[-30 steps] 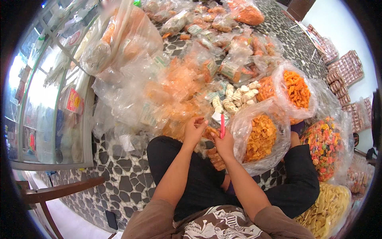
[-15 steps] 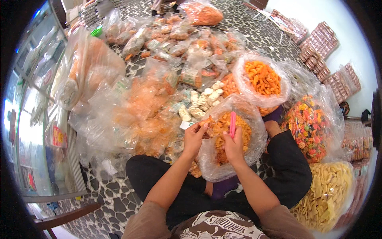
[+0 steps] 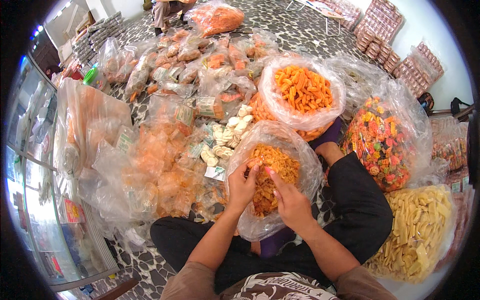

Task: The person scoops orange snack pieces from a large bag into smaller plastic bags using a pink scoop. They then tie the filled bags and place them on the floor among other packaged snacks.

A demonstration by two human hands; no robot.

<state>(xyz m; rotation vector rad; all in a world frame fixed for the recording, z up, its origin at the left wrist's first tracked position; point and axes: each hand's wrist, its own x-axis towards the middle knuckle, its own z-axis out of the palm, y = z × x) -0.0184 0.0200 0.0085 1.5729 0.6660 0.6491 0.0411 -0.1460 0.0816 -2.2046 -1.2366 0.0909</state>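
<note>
1. Left hand (image 3: 242, 189), centre of frame: fingers pinched on a small orange piece (image 3: 254, 162), too small to say what it is
2. Right hand (image 3: 294, 205), just right of it: fingers curled on a pink tool (image 3: 268, 170), only the tip shows, rest hidden by the hand
3. Fingertips of both hands near each other; can't tell if they touch
4. Open clear bag (image 3: 311, 156) of orange-yellow chips (image 3: 282, 162) at centre, under both hands
5. Open bag (image 3: 295, 120) of orange puffs (image 3: 304, 90) right behind it, upper right of centre
6. Pale round crackers (image 3: 227, 135) just beside the chips bag, on its left
7. Heap of clear plastic with orange contents (image 3: 160, 155), left of centre; more filled bags (image 3: 215, 60) toward the top
8. Multicoloured snack bag (image 3: 381, 145) right side, yellow strip bag (image 3: 415, 232) lower right
9. Glass cabinet (image 3: 31, 175) along left edge, stone-patterned floor (image 3: 145, 265) shows lower left
10. Another person's leg (image 3: 161, 15) at top edge
</note>
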